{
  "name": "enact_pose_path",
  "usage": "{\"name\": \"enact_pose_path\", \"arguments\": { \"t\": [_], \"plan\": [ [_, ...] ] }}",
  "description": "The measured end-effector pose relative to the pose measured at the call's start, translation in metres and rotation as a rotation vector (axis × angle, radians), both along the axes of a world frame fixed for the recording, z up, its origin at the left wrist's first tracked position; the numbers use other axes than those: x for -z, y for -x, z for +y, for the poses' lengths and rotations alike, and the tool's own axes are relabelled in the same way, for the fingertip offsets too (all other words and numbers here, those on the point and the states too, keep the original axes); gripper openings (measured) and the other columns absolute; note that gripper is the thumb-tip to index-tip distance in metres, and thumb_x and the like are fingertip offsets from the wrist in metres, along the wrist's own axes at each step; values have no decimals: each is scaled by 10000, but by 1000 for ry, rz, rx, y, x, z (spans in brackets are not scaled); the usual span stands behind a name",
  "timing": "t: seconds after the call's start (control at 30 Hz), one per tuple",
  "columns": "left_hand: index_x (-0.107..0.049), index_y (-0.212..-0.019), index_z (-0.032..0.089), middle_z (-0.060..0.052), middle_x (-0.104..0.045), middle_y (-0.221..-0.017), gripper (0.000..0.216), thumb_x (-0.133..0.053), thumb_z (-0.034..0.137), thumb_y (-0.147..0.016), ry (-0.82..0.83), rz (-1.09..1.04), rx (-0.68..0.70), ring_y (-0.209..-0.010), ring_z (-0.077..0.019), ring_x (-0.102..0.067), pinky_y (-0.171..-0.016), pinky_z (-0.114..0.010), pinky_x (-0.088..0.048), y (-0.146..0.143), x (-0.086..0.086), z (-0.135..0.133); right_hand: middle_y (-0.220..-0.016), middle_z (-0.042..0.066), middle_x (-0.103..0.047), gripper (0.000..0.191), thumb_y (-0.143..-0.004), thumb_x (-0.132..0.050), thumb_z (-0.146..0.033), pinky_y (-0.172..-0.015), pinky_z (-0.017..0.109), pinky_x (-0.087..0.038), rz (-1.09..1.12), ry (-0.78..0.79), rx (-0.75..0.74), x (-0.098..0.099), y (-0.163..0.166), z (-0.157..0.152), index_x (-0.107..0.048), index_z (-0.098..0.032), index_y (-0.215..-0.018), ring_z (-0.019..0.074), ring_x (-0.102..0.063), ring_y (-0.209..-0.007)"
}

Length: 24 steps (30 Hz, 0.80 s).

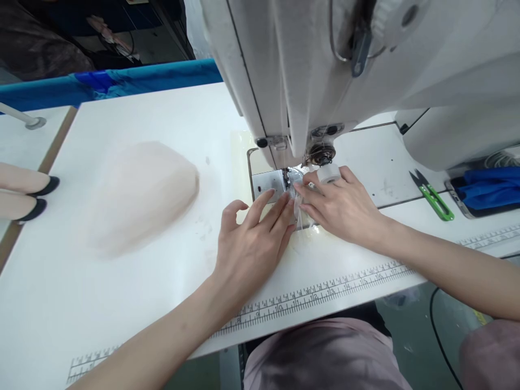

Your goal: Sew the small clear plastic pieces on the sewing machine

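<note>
My left hand [257,234] lies flat by the sewing machine's needle plate [266,183], fingers stretched forward and spread. Its fingertips rest on a thin, clear, shiny piece of material [299,216] beneath the presser foot [286,177]. From the right, my right hand [341,205] reaches to the same piece, with thumb and index finger apart and their tips on it. A small white round part [328,173] sits just above the right fingers and hides part of them. The material's full outline cannot be made out under the hands.
Overhead is the white machine head [276,70]. A sheer beige fabric piece [150,200] lies left on the white table [195,309]. Green-handled thread snips [435,200] and a phone [459,197] under blue cloth [491,187] lie right. A printed ruler [300,304] follows the front edge.
</note>
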<state>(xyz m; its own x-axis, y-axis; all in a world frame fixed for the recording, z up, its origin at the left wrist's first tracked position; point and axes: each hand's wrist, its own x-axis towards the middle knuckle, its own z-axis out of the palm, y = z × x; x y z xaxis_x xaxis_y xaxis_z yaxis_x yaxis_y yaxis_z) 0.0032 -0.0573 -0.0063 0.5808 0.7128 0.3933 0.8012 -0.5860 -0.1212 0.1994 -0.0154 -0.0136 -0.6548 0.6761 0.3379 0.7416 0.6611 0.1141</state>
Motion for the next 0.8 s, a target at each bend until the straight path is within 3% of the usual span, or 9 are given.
{"name": "enact_pose_path", "arguments": {
  "t": [0.4,0.8],
  "plan": [
    [-550,-1255,127,-83,-629,-1279,316,-457,217,-967,4,39,-20,-1291,-241,-503,-954,-442,-329,-3,2,2,-1257,115,-617,370,-1014,-355,-308,-898,389,-307,-7,15,28,2,2,6,-615,-135,-1213,269,-517,-1155],
    [-532,-1270,138,-90,-625,-1287,322,-432,218,-974,27,19,-35,-1310,-241,-482,-969,-452,-317,-3,1,1,-1276,109,-604,349,-1003,-387,-304,-903,393,-313,-25,28,57,1,1,6,-598,-163,-1242,261,-520,-1144]
  ]
}}
